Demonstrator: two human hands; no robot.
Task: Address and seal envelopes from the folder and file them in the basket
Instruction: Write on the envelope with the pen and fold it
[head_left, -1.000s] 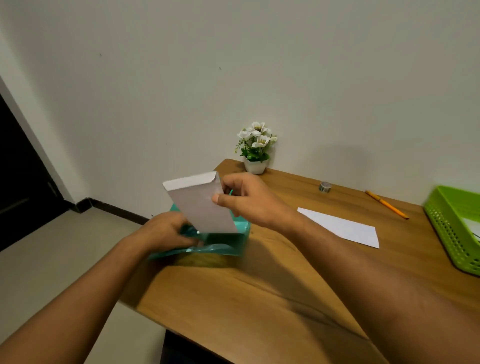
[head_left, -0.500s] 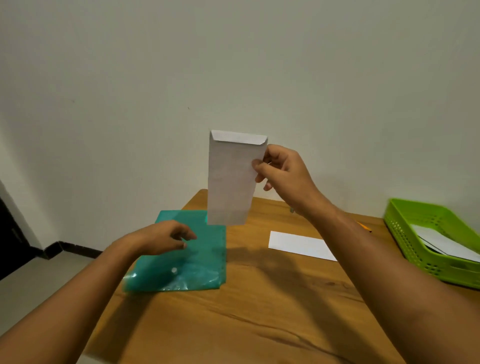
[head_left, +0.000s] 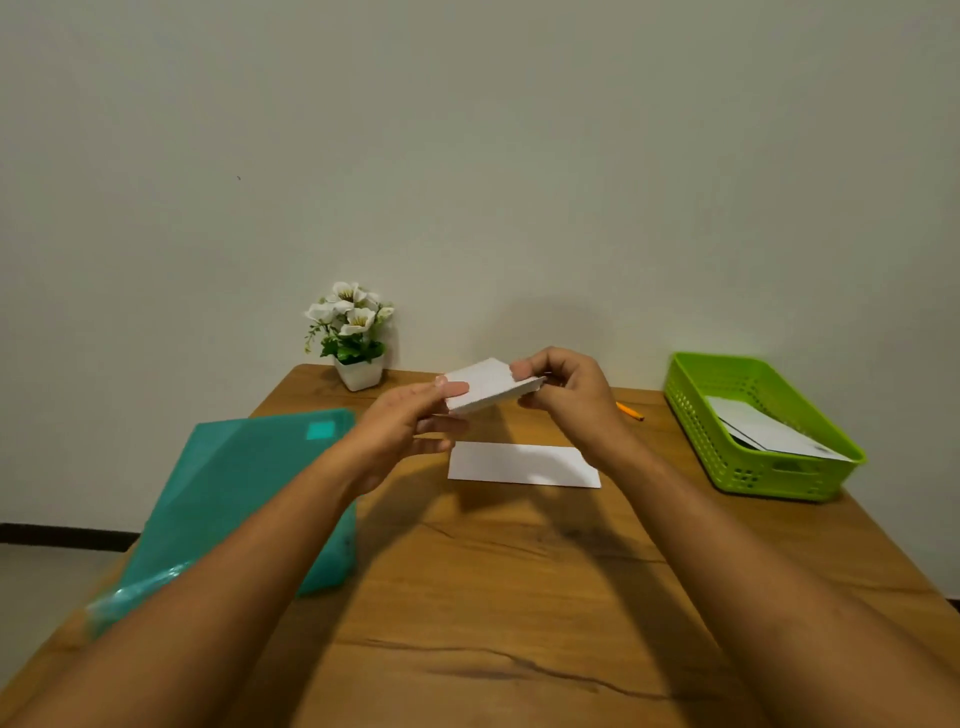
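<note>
the left grip (head_left: 401, 425) and right grip (head_left: 570, 400) each pinch one end of a white envelope (head_left: 491, 387), held nearly flat above the tabletop (head_left: 519, 597). it looks light, thin and easily creased, so edge pinches suit it. a second envelope (head_left: 524, 465) lies below, between teal folder (head_left: 249, 499) and green basket (head_left: 691, 415).

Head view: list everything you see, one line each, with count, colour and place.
held envelope: 1, white, between both hands
flat envelope: 1, white, mid-table
folder: 1, teal, table's left
basket: 1, green, table's right
paper in basket: count unclear, white, inside
pencil: 1, orange, behind right hand
flower pot: 1, white, table's back edge
table: 1, brown wood, under everything
left hand: 1, pinches held envelope's left end
right hand: 1, pinches its right end
</note>
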